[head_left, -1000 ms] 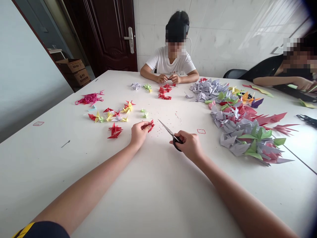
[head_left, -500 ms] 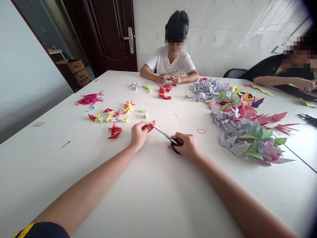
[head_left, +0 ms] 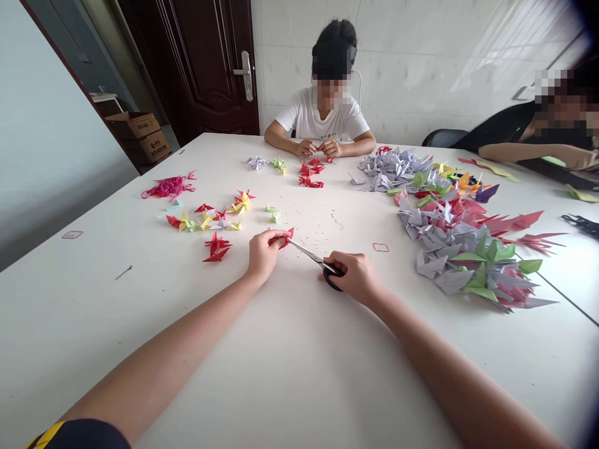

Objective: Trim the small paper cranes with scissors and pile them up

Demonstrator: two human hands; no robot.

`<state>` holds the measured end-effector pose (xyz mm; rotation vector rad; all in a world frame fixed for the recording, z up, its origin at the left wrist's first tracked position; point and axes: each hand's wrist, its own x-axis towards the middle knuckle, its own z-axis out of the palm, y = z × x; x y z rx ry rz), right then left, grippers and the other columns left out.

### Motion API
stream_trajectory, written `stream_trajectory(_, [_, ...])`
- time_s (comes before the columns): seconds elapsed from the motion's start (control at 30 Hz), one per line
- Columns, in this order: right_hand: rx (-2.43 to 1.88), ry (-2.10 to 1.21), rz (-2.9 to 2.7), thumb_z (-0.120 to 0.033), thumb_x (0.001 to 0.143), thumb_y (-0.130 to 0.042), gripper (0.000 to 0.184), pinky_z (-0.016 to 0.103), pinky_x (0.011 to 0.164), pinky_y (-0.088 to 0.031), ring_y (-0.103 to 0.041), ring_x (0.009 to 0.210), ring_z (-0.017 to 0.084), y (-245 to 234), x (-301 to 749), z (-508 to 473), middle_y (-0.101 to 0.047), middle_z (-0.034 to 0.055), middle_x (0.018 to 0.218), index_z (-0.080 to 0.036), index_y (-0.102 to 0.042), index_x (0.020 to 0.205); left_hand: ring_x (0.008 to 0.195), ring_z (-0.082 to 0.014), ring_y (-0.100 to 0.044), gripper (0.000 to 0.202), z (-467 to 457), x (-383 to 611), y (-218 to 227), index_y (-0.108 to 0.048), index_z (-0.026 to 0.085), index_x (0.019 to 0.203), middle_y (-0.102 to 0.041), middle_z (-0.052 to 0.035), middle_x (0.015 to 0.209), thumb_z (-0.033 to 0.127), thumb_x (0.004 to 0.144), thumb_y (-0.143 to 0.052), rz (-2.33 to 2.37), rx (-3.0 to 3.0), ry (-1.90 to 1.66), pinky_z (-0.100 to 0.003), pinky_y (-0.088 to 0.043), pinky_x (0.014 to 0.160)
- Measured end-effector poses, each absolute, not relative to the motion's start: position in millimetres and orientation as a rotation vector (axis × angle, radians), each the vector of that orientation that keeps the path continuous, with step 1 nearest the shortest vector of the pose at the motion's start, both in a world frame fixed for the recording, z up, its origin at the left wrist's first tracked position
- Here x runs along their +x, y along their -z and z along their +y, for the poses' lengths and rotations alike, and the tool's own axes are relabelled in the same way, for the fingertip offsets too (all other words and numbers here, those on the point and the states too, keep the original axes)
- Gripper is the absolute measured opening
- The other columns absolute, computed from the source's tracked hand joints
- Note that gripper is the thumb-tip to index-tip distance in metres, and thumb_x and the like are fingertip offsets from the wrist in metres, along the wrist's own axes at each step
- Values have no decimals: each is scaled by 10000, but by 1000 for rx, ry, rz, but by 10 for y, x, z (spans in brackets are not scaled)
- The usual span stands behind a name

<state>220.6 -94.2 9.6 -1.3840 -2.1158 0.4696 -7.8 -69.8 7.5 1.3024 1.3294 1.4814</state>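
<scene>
My left hand [head_left: 264, 251] pinches a small red paper crane [head_left: 286, 239] between its fingertips, just above the white table [head_left: 140, 349]. My right hand [head_left: 355, 277] grips a pair of black-handled scissors [head_left: 313, 257]. The narrow steel blades point up and left, and their tips reach the red crane. The black handles [head_left: 333, 279] are partly hidden inside my right hand. A small pile of red paper cranes [head_left: 216, 247] lies left of my left hand.
Tiny red paper bits [head_left: 322, 224] are scattered across the table. Small colored cranes [head_left: 208, 215] lie left, and large grey, green and red folded-paper piles [head_left: 461, 243] lie right. Co-workers [head_left: 322, 115] sit across the table and at its right end. Cardboard boxes [head_left: 135, 137] stand beyond.
The scissors have swung left and downward, bringing their tips from the open table to the red crane in my left hand. My hands are slightly closer together.
</scene>
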Motion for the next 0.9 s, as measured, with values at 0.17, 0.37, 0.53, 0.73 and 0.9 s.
stream_trajectory(0.17, [-1339, -400, -2155, -354, 721, -669, 125, 233, 512, -300, -437, 509, 109, -104, 2213, -950, -562, -40, 590, -239, -644, 761, 838, -175, -701, 159, -699, -77, -59, -758, 161, 856, -748, -65, 918, 162, 790, -614, 1349, 1361, -1492, -328, -582, 842])
stream_trajectory(0.37, [-1339, -376, -2187, -322, 735, -661, 79, 233, 510, -298, -458, 506, 109, -121, 2224, -954, -558, -46, 582, -248, -635, 745, 835, -164, -691, 164, -694, -78, -45, -759, 167, 851, -734, -57, 902, 151, 795, -605, 1354, 1438, -1519, -313, -587, 826])
stream_trajectory(0.53, [-1349, -377, -2205, -305, 730, -658, 65, 235, 513, -307, -482, 512, 113, -157, 2220, -965, -571, -47, 586, -249, -625, 729, 840, -167, -682, 169, -695, -86, -34, -755, 167, 843, -728, -60, 908, 150, 793, -595, 1355, 1481, -1525, -315, -586, 820])
stream_trajectory(0.73, [-1371, -354, -2220, -280, 731, -631, 29, 240, 517, -302, -491, 510, 118, -171, 2216, -968, -581, -44, 585, -254, -628, 742, 827, -166, -684, 153, -698, -91, -35, -752, 171, 836, -728, -61, 911, 162, 795, -605, 1356, 1520, -1533, -313, -585, 814])
stream_trajectory(0.9, [-1394, -342, -2192, -276, 745, -599, 57, 239, 508, -286, -480, 505, 123, -152, 2188, -985, -627, -30, 609, -252, -639, 778, 806, -170, -700, 148, -720, -80, -77, -757, 175, 856, -736, -59, 902, 160, 802, -620, 1403, 1525, -1525, -308, -583, 796])
